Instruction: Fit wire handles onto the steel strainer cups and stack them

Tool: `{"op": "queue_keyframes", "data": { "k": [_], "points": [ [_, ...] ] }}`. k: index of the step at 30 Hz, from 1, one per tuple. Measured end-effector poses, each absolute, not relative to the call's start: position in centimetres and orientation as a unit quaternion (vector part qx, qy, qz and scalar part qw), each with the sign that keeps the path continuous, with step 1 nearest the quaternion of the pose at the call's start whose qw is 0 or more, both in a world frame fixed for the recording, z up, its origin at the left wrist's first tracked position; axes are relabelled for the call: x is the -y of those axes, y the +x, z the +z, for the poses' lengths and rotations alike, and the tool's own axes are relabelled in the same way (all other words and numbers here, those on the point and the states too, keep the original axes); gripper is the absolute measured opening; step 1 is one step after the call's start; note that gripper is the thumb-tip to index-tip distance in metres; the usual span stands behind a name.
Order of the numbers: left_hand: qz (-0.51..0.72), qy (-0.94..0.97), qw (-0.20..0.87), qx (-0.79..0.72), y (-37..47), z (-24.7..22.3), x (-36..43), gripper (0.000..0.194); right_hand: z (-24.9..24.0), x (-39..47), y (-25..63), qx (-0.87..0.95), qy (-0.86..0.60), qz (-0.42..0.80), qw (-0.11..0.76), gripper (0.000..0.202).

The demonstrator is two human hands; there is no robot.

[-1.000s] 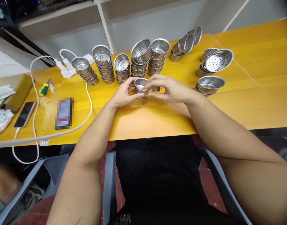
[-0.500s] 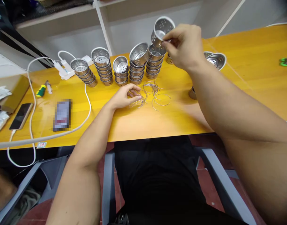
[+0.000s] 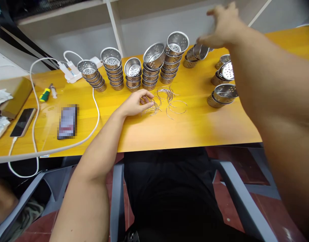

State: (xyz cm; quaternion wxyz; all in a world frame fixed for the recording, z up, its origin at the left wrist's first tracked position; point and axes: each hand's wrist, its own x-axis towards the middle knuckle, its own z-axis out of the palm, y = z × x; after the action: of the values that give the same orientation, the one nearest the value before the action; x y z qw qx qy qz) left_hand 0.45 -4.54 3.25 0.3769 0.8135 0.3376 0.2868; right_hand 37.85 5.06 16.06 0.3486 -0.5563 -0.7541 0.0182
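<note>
— "What shows at far right?"
— "A right hand (image 3: pixel 221 28), blurred in the air, fingers spread wide and holding nothing, near a tilted stack of cups (image 3: pixel 193 54)."
— "And the left?"
— "The left hand (image 3: pixel 136 103) rests on the yellow counter (image 3: pixel 154 134), fingers half curled at a scatter of thin curved wires (image 3: pixel 168 94). Whether they grip one, I cannot tell."
— "What stands beyond?"
— "Five stacks of perforated metal cups (image 3: pixel 114 72), left to centre. More steel cups (image 3: pixel 224 94) sit at right; a phone (image 3: pixel 23 122) lies at near left."
</note>
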Motion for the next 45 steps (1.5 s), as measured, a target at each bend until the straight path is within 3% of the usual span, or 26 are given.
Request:
{"op": "queue_keyframes", "data": {
  "k": [5, 11, 13, 18, 21, 25, 28, 30, 32, 34, 37, 40, 45],
  "points": [
    [0.28, 0.814, 0.382, -0.337, 0.2, 3.1, 4.3, 0.051, 13.6, -6.2, 38.4, 0.758, -0.582, -0.018, 0.294, 0.097],
    [0.274, 0.808, 0.397, -0.338, 0.3, 3.0, 4.3, 0.046, 13.1, -8.3, 38.4, 0.708, -0.705, -0.02, -0.008, 0.132],
    [0.271, 0.812, 0.393, -0.336, 0.3, 3.2, 4.3, 0.047, 14.0, -7.2, 38.6, 0.704, -0.709, -0.025, -0.029, 0.13],
    [0.265, 0.814, 0.413, -0.312, 0.4, 3.7, 5.0, 0.047, 16.7, -0.5, 39.6, 0.713, -0.698, -0.011, 0.058, 0.105],
    [0.272, 0.787, 0.476, -0.283, 0.9, 3.6, 5.4, 0.064, 16.8, 4.3, 38.2, 0.804, -0.588, 0.005, 0.09, 0.074],
    [0.319, 0.773, 0.499, -0.228, 1.9, 2.9, 5.0, 0.113, 14.2, 8.4, 32.9, 0.905, -0.396, 0.096, 0.119, 0.08],
    [0.345, 0.785, 0.464, -0.222, 2.1, 2.7, 4.4, 0.13, 11.3, 9.1, 28.9, 0.904, -0.342, 0.157, 0.204, 0.094],
    [0.348, 0.777, 0.458, -0.257, 1.6, 2.9, 4.1, 0.129, 9.7, 8.7, 27.5, 0.884, -0.339, 0.174, 0.27, 0.114],
    [0.349, 0.761, 0.459, -0.297, 1.0, 3.3, 4.0, 0.126, 8.5, 8.3, 27.1, 0.86, -0.349, 0.183, 0.323, 0.12],
    [0.359, 0.753, 0.451, -0.318, 0.3, 3.6, 3.9, 0.128, 7.8, 8.0, 27.2, 0.848, -0.351, 0.187, 0.35, 0.109],
    [0.367, 0.762, 0.431, -0.315, -0.1, 3.8, 3.7, 0.135, 7.2, 8.3, 27.4, 0.86, -0.327, 0.184, 0.345, 0.071],
    [0.376, 0.77, 0.405, -0.32, 0.1, 3.7, 3.5, 0.128, 6.5, 8.8, 26.9, 0.861, -0.328, 0.176, 0.347, 0.042],
    [0.409, 0.792, 0.275, -0.359, 0.4, 3.9, 3.6, 0.108, 4.4, 8.3, 25.9, 0.832, -0.349, 0.19, 0.387, 0.039]
  ]
}}
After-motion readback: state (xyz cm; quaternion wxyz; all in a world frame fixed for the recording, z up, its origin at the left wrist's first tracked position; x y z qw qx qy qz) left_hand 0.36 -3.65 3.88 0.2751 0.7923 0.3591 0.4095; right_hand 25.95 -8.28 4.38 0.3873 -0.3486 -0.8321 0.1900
